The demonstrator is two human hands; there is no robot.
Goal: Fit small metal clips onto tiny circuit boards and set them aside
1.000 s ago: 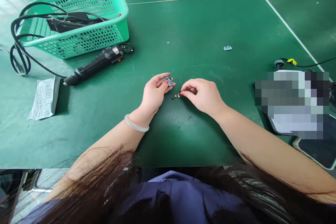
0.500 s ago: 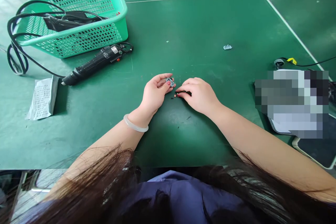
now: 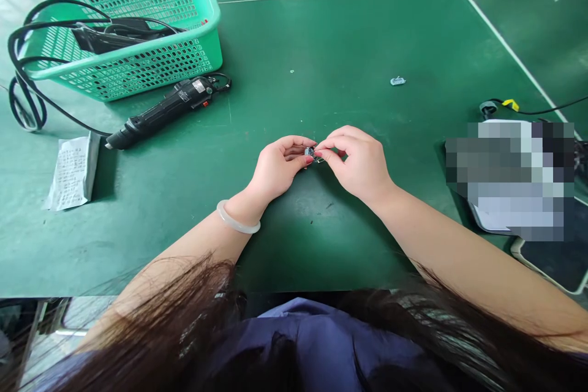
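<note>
Between thumb and fingers, my left hand (image 3: 278,162) grips a small grey-blue part (image 3: 309,151) with dark detail on it. Its exact kind is too small to make out. My right hand (image 3: 357,156) is closed in a pinch at the right side of that part, its fingertips meeting those of the left. Whatever the right fingertips pinch is hidden or too tiny to name. Both hands are just above the green table (image 3: 316,257).
A black electric screwdriver (image 3: 165,111) lies before a green basket (image 3: 151,67) holding black cabled gear. A paper-wrapped packet (image 3: 71,171) is at left. Another small grey piece (image 3: 397,81) lies beyond my hands. A blurred-out object (image 3: 509,177) sits at right.
My right hand has lifted from the small bits on the table up to the grey-blue part. My left hand has shifted slightly right and turned the part.
</note>
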